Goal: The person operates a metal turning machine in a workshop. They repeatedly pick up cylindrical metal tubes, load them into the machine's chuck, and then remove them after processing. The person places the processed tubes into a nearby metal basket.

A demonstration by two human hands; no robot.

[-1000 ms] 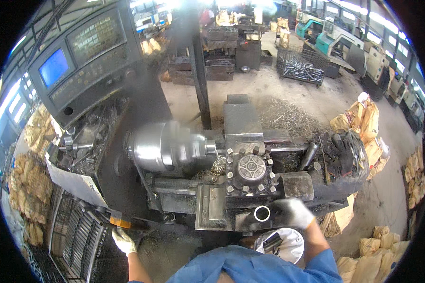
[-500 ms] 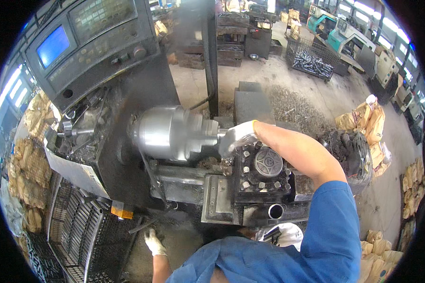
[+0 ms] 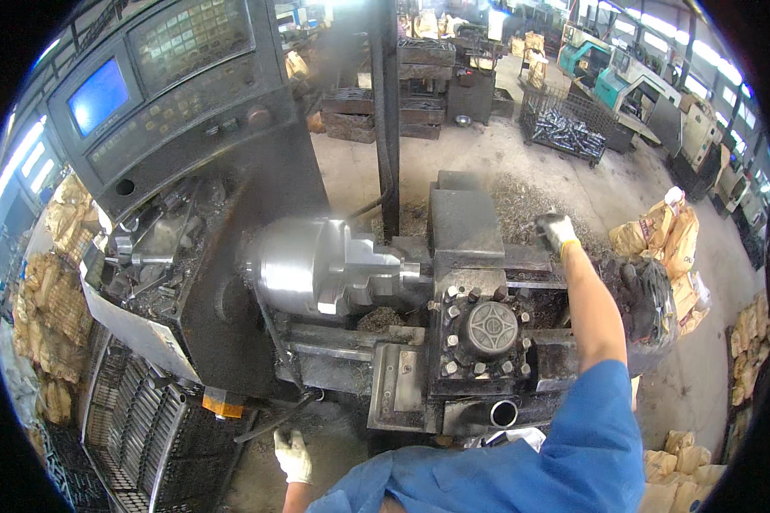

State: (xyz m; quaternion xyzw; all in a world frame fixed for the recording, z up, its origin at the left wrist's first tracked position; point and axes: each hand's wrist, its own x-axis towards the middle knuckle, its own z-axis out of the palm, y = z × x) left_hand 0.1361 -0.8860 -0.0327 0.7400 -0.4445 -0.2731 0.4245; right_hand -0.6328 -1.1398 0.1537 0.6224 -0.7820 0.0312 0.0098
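Note:
A shiny stepped metal chuck [image 3: 304,267] sticks out from the lathe's headstock, and a short bright round workpiece end [image 3: 411,273] shows at its jaws. My right hand [image 3: 558,231], in a white glove with darkened fingers, is stretched out beyond the square tool post [image 3: 490,329]. Its fingers look loosely spread, and nothing shows in them. My left hand [image 3: 293,457], gloved too, hangs low with fingers apart, just below a dark lever bar [image 3: 274,418]. It holds nothing.
The control panel [image 3: 98,96] with a lit blue screen stands at the left. Metal chips [image 3: 522,205] lie behind the lathe. Tan sacks [image 3: 659,227] stand to the right. A wire basket of metal parts [image 3: 566,130] is farther back. A slatted metal crate [image 3: 137,427] stands lower left.
My right hand has moved from the workpiece at the chuck jaws out to the right and away. The workpiece end now shows uncovered. My left hand stays low beside the lever bar.

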